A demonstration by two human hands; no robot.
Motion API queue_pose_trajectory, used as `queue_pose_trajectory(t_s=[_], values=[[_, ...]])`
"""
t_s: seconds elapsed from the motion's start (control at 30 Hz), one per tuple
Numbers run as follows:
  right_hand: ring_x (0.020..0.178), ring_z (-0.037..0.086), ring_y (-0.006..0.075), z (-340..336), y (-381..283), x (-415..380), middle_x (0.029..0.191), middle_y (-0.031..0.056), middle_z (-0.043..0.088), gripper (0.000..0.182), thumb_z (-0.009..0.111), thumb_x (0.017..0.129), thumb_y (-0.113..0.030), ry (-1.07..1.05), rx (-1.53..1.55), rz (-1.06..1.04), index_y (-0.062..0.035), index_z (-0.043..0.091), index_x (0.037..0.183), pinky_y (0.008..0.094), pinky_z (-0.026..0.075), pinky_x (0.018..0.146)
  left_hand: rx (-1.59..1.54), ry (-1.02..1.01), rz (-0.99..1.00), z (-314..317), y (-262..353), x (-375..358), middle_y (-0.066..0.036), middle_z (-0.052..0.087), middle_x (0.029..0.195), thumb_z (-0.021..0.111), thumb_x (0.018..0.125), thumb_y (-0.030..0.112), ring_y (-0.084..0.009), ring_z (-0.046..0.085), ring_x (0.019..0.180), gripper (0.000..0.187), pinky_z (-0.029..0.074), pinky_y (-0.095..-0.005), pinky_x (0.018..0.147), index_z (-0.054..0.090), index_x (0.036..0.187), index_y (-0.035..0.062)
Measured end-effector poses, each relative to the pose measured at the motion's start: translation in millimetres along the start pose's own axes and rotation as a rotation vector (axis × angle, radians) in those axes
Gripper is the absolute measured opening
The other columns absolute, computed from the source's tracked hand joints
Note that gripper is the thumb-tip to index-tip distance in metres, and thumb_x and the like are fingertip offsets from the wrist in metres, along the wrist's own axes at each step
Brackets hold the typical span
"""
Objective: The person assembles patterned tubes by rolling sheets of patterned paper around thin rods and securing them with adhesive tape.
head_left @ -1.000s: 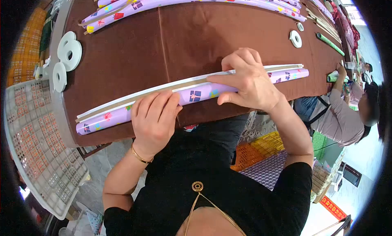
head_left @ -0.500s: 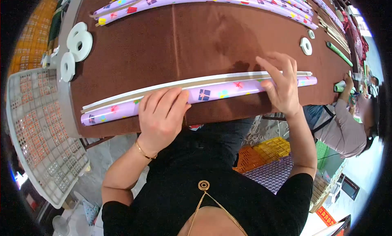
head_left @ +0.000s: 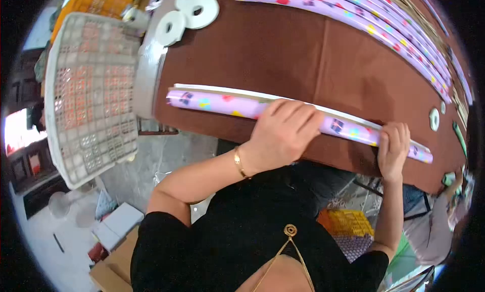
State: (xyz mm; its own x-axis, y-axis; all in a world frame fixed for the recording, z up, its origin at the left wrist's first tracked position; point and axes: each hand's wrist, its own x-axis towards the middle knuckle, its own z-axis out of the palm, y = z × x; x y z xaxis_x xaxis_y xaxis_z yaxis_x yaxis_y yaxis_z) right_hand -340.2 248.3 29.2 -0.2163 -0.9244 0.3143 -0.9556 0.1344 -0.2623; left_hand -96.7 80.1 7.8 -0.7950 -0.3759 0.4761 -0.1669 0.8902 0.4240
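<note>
A roll of lilac gift wrapping paper (head_left: 217, 101) printed with small presents lies along the near edge of the brown-covered table. Along its far side run a white strip (head_left: 353, 118) and a thin brownish edge. My left hand (head_left: 290, 130) is closed over the middle of the roll, fingers on top and the thumb hidden. Near the roll's right end, my right hand (head_left: 394, 150) is wrapped over it with curled fingers.
More printed lilac rolls (head_left: 343, 14) lie at the table's far side. White tape rolls (head_left: 199, 11) sit at the far left, and another tape roll (head_left: 434, 119) at the right. A white plastic crate (head_left: 96, 100) stands left of the table. A person (head_left: 429, 226) is at the right.
My right hand, earlier raised with fingers spread, has come down and closed on the roll. The view has turned left, so the table appears shifted right and tilted.
</note>
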Motion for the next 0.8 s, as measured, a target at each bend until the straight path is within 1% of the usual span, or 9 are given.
queue_pose_trajectory(t_s=[0.1, 0.23, 0.47, 0.57, 0.63, 0.67, 0.73, 0.77, 0.8], values=[[0.083, 0.053, 0.0346, -0.6, 0.4, -0.2, 0.088, 0.0149, 0.056, 0.005, 0.056, 0.086, -0.005, -0.027, -0.014, -0.001, -0.0019, 0.055, 0.083, 0.0442, 0.042, 0.076, -0.033, 0.026, -0.028, -1.8, 2.0, 1.7, -0.004, 0.061, 0.109, 0.076, 0.071, 0.021, -0.0237, 0.059, 0.102, 0.038, 0.046, -0.04, 0.088, 0.065, 0.105, 0.009], [0.083, 0.052, 0.0343, 1.9, 3.8, -1.4, 0.089, 0.015, 0.056, 0.006, 0.055, 0.088, -0.005, -0.026, -0.015, 0.003, -0.0018, 0.055, 0.083, 0.0441, 0.042, 0.077, 0.086, 0.047, 0.018, 7.4, -3.4, -4.7, -0.003, 0.059, 0.105, 0.076, 0.071, 0.023, -0.023, 0.057, 0.102, 0.038, 0.047, -0.0384, 0.087, 0.065, 0.105, 0.0109], [0.082, 0.052, 0.0341, 1.6, 10.0, 4.4, 0.087, 0.0149, 0.055, 0.006, 0.054, 0.089, -0.004, -0.062, -0.044, -0.039, -0.0021, 0.054, 0.083, 0.0429, 0.04, 0.075, 0.01, 0.016, 0.011, 1.8, -6.9, 3.0, -0.003, 0.057, 0.097, 0.076, 0.071, 0.023, -0.022, 0.055, 0.092, 0.039, 0.046, -0.0391, 0.082, 0.065, 0.105, 0.0074], [0.081, 0.051, 0.0343, 1.2, 8.4, 5.6, 0.085, 0.015, 0.054, 0.006, 0.053, 0.089, -0.004, -0.078, -0.032, -0.039, -0.0018, 0.054, 0.084, 0.0425, 0.04, 0.075, -0.009, 0.0, 0.009, -0.4, -7.4, 4.9, -0.003, 0.056, 0.095, 0.076, 0.07, 0.023, -0.0219, 0.055, 0.091, 0.04, 0.046, -0.0387, 0.081, 0.065, 0.106, 0.0072], [0.084, 0.05, 0.0367, 2.6, 11.3, 2.0, 0.091, 0.0175, 0.053, 0.007, 0.048, 0.093, -0.004, -0.102, -0.021, 0.094, 0.0009, 0.051, 0.088, 0.0449, 0.042, 0.079, 0.002, 0.013, 0.012, -0.1, -7.3, 5.3, -0.003, 0.056, 0.095, 0.077, 0.07, 0.023, -0.0217, 0.055, 0.092, 0.04, 0.045, -0.0385, 0.081, 0.065, 0.105, 0.0073], [0.084, 0.05, 0.0367, 3.2, 12.6, 1.7, 0.091, 0.0175, 0.053, 0.007, 0.048, 0.093, -0.004, -0.101, -0.018, 0.094, 0.0009, 0.051, 0.088, 0.0449, 0.042, 0.079, 0.009, 0.025, 0.015, 0.1, -7.4, 5.3, -0.003, 0.057, 0.095, 0.077, 0.071, 0.023, -0.0216, 0.055, 0.092, 0.04, 0.045, -0.0383, 0.081, 0.065, 0.105, 0.0074], [0.086, 0.051, 0.0362, 2.8, 14.3, 2.0, 0.094, 0.0177, 0.053, 0.006, 0.049, 0.092, -0.003, -0.113, -0.027, 0.128, 0.001, 0.051, 0.096, 0.0436, 0.042, 0.081, 0.004, 0.012, 0.008, -0.7, -7.8, 6.3, -0.003, 0.057, 0.095, 0.077, 0.07, 0.023, -0.0215, 0.055, 0.092, 0.04, 0.045, -0.0383, 0.082, 0.065, 0.105, 0.0075], [0.086, 0.051, 0.0362, 2.9, 12.7, 4.3, 0.094, 0.0177, 0.053, 0.006, 0.049, 0.092, -0.003, -0.114, -0.028, 0.127, 0.001, 0.051, 0.096, 0.0436, 0.042, 0.081, -0.005, 0.0, 0.002, -0.8, -7.9, 6.8, -0.003, 0.057, 0.095, 0.078, 0.07, 0.024, -0.0215, 0.055, 0.092, 0.04, 0.044, -0.0384, 0.082, 0.065, 0.104, 0.0076], [0.085, 0.051, 0.0346, 3.8, 9.9, 8.2, 0.092, 0.0168, 0.052, 0.008, 0.051, 0.091, -0.004, -0.071, -0.022, 0.113, 0.0, 0.053, 0.098, 0.043, 0.042, 0.08, -0.004, 0.001, 0.002, -0.8, -8.3, 7.4, -0.003, 0.057, 0.095, 0.078, 0.07, 0.024, -0.0215, 0.055, 0.092, 0.04, 0.044, -0.0384, 0.082, 0.065, 0.104, 0.0076]])
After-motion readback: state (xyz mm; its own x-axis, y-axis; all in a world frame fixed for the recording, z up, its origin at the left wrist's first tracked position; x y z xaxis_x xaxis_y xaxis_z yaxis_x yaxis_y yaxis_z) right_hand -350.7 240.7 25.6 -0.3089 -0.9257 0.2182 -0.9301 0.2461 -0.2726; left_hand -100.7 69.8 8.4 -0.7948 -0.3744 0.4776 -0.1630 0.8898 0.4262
